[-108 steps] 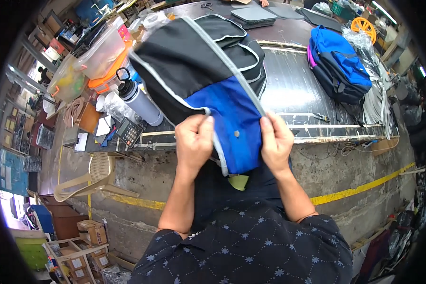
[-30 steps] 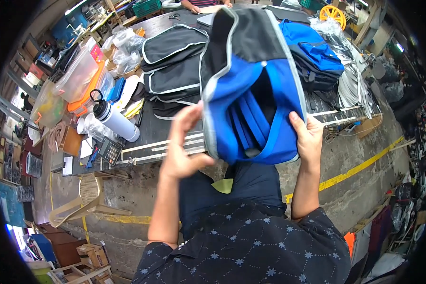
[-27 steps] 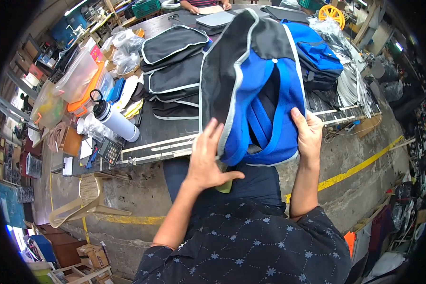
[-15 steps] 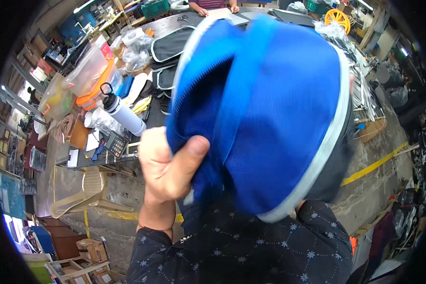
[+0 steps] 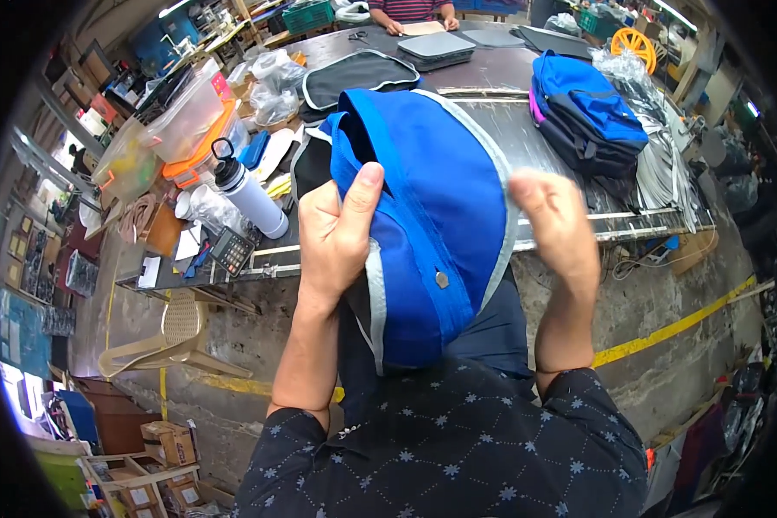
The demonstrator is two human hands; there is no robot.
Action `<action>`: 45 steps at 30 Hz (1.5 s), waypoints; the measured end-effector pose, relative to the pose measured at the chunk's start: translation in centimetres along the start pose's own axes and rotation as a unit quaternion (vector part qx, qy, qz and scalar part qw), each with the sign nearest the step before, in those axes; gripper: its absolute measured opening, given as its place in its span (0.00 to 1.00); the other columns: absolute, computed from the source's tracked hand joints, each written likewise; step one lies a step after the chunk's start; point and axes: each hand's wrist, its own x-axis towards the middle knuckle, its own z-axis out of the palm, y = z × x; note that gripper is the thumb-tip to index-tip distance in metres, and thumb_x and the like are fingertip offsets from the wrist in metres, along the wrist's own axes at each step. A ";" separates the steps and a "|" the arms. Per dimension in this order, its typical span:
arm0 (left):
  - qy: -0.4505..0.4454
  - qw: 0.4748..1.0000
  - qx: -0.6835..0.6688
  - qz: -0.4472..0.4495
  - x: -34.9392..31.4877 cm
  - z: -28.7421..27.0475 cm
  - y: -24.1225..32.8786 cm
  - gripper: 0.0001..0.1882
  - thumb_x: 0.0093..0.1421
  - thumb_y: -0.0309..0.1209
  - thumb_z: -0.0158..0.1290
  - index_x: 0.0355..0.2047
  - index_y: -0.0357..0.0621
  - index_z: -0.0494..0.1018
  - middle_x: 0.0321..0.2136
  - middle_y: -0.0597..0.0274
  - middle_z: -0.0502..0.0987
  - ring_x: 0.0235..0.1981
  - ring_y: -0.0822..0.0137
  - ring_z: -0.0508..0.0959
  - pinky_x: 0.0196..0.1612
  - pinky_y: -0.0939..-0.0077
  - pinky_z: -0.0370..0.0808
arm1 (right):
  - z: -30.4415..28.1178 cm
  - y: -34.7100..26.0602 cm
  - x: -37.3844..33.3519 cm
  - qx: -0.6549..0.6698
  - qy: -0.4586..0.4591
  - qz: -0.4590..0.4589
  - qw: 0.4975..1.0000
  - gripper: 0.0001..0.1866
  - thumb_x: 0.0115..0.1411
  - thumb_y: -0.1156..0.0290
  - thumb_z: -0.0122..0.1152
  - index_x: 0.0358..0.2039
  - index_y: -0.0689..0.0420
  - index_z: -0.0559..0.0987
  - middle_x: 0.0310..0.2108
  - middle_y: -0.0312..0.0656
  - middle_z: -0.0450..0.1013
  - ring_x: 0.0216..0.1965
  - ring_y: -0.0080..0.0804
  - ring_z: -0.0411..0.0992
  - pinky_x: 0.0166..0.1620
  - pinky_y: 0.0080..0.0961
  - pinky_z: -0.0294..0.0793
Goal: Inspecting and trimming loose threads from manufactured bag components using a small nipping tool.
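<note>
A blue fabric bag piece [image 5: 451,164] with grey edge binding and a blue zipper hangs before my chest. A zipper opening gapes near its top, and a small metal-looking tab shows lower on the zipper strip. My left hand [image 5: 337,233] is closed on the piece's left side, thumb up over the zipper strip. My right hand [image 5: 559,226] is at the right bound edge, fingers curled and blurred by motion; whether it grips the edge I cannot tell. A finished-looking blue and black backpack [image 5: 589,116] with a purple side lies on the table beyond.
On the dark worktable [image 5: 492,129] lie black bag panels [image 5: 358,79] with pale binding and a stack of grey sheets [image 5: 436,50]. A white bottle [image 5: 255,198] and a calculator [image 5: 231,250] stand left. A plastic chair [image 5: 181,332] is below. Another person's hands [image 5: 423,26] work across the table.
The blue piece has dropped lower and closer to my body, uncovering the table and the backpack. My right hand, hidden before, now shows at the right edge. My left hand keeps its hold.
</note>
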 end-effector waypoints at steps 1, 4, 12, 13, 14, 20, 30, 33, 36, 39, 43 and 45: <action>-0.008 1.000 0.023 0.018 -0.1 0.4 0.4 0.27 0.75 0.34 0.58 0.16 0.44 0.66 0.15 0.80 0.65 0.19 0.85 0.59 0.21 0.77 0.53 | 1.3 0.0 0.0 0.088 -0.023 -0.019 0.996 0.30 0.71 0.43 0.63 0.35 0.63 0.85 0.23 0.33 0.74 0.29 0.19 0.70 0.34 0.25 0.70; -0.024 0.998 0.042 0.042 -0.5 1.0 1.2 0.26 0.75 0.33 0.58 0.16 0.43 0.67 0.15 0.79 0.66 0.19 0.85 0.60 0.21 0.77 0.54 | 2.1 -1.0 0.2 0.123 -0.067 -0.040 0.989 0.30 0.72 0.43 0.62 0.33 0.63 0.84 0.22 0.31 0.72 0.28 0.16 0.68 0.31 0.23 0.68; 0.050 0.998 0.029 0.009 -0.6 -1.5 1.1 0.27 0.74 0.33 0.59 0.15 0.48 0.68 0.16 0.81 0.67 0.19 0.85 0.60 0.22 0.77 0.53 | 1.8 -1.1 0.9 0.237 -0.009 -0.016 0.971 0.17 0.75 0.64 0.60 0.32 0.62 0.84 0.28 0.26 0.76 0.29 0.11 0.68 0.33 0.17 0.65; 0.082 0.996 0.036 0.010 -0.6 -2.1 1.1 0.26 0.75 0.34 0.59 0.16 0.48 0.69 0.16 0.80 0.68 0.20 0.85 0.60 0.22 0.78 0.53 | 1.4 0.8 1.5 0.235 0.019 -0.041 0.971 0.17 0.76 0.64 0.59 0.33 0.62 0.84 0.29 0.28 0.78 0.29 0.12 0.70 0.33 0.16 0.67; 0.111 0.993 0.016 0.030 -0.4 -2.4 1.0 0.25 0.75 0.34 0.59 0.17 0.48 0.71 0.17 0.80 0.69 0.19 0.85 0.61 0.22 0.79 0.54 | 1.0 2.2 1.9 0.278 0.050 -0.045 0.958 0.16 0.75 0.64 0.59 0.38 0.63 0.86 0.33 0.32 0.82 0.32 0.14 0.75 0.38 0.16 0.72; 0.199 0.976 0.029 -0.078 -0.7 -7.0 0.5 0.21 0.75 0.41 0.59 0.21 0.54 0.77 0.16 0.77 0.73 0.11 0.84 0.63 0.15 0.84 0.54 | -2.5 4.5 3.6 0.257 0.171 -0.007 0.951 0.20 0.75 0.64 0.59 0.51 0.71 0.84 0.47 0.45 0.84 0.45 0.26 0.82 0.53 0.24 0.78; 0.273 0.942 -0.106 -0.162 -1.9 -15.0 -4.0 0.20 0.73 0.48 0.60 0.26 0.54 0.74 0.15 0.77 0.72 0.08 0.84 0.59 0.11 0.84 0.48 | -7.2 12.2 5.7 0.407 0.253 0.039 0.877 0.19 0.76 0.64 0.60 0.57 0.66 0.81 0.55 0.47 0.82 0.54 0.32 0.81 0.60 0.31 0.78; 0.278 0.932 -0.164 -0.163 -1.3 -13.1 -3.2 0.16 0.74 0.47 0.59 0.34 0.50 0.75 0.24 0.70 0.76 0.19 0.78 0.67 0.23 0.78 0.58 | -5.5 14.3 6.7 0.395 0.210 0.096 0.889 0.20 0.72 0.59 0.66 0.52 0.64 0.84 0.47 0.39 0.84 0.46 0.26 0.80 0.56 0.26 0.77; 0.197 0.927 -0.285 -0.141 -0.5 -12.0 -2.9 0.27 0.76 0.44 0.55 0.64 0.34 0.72 0.60 0.47 0.79 0.62 0.53 0.79 0.69 0.52 0.71 | -4.1 15.8 7.2 0.234 0.167 0.204 0.936 0.25 0.73 0.51 0.64 0.52 0.63 0.85 0.44 0.35 0.83 0.45 0.23 0.78 0.53 0.22 0.73; 0.161 0.930 -0.305 -0.129 0.9 -11.5 -3.2 0.25 0.75 0.45 0.56 0.60 0.37 0.75 0.54 0.49 0.83 0.53 0.56 0.84 0.60 0.55 0.80 | -1.2 12.1 6.4 0.079 0.238 0.092 0.964 0.28 0.74 0.51 0.62 0.59 0.64 0.81 0.50 0.38 0.80 0.49 0.26 0.77 0.56 0.24 0.72; 0.092 0.919 -0.355 -0.146 3.8 -10.4 -3.6 0.20 0.75 0.47 0.57 0.48 0.41 0.80 0.41 0.54 0.87 0.39 0.59 0.88 0.47 0.61 0.86 | 1.4 5.8 4.0 -0.161 0.257 -0.186 0.934 0.16 0.71 0.64 0.63 0.53 0.60 0.83 0.51 0.46 0.80 0.55 0.38 0.77 0.63 0.34 0.71; 0.092 0.915 -0.361 -0.157 5.3 -8.8 -3.5 0.19 0.75 0.48 0.57 0.44 0.43 0.81 0.37 0.55 0.87 0.35 0.61 0.88 0.41 0.64 0.86 | 2.3 2.8 2.2 -0.106 0.113 -0.226 0.962 0.10 0.68 0.69 0.65 0.45 0.59 0.86 0.46 0.44 0.82 0.55 0.40 0.77 0.62 0.36 0.71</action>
